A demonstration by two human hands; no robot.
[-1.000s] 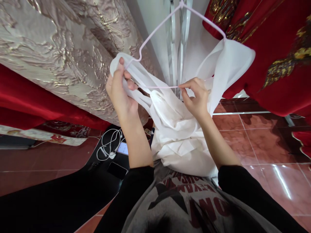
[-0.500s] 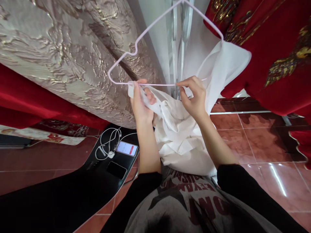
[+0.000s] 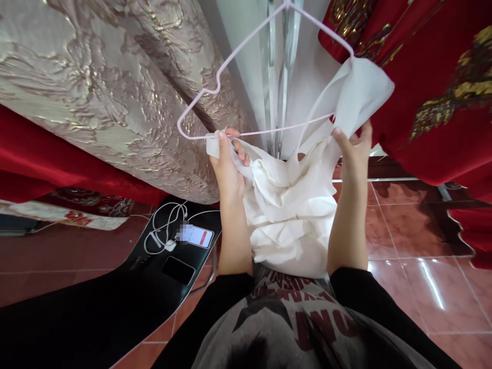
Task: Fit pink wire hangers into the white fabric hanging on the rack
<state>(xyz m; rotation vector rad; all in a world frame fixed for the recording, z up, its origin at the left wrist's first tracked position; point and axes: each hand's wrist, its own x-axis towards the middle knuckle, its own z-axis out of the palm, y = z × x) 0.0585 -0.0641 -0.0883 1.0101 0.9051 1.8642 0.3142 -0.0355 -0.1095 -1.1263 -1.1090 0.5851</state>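
Observation:
A white garment (image 3: 295, 215) hangs half on a thin pale wire hanger (image 3: 215, 87) in front of me. Its right shoulder is still draped over the hanger's right end. My left hand (image 3: 227, 164) is closed on the garment's loose left strap, just under the hanger's bottom bar. My right hand (image 3: 353, 151) is raised at the hanger's right end, fingers pinching the white fabric there. The rest of the garment bunches down between my forearms.
A beige embroidered garment (image 3: 107, 92) hangs at the left, red gold-trimmed garments (image 3: 434, 87) at the right. A black stool (image 3: 169, 266) below holds a lit phone (image 3: 196, 236), a dark phone and a white cable. The floor (image 3: 407, 236) is red tile.
My left hand pulled the garment's left strap off the hanger's left end and down to the bar. My right hand left the bar's middle and moved right to the fabric at the hanger's right end.

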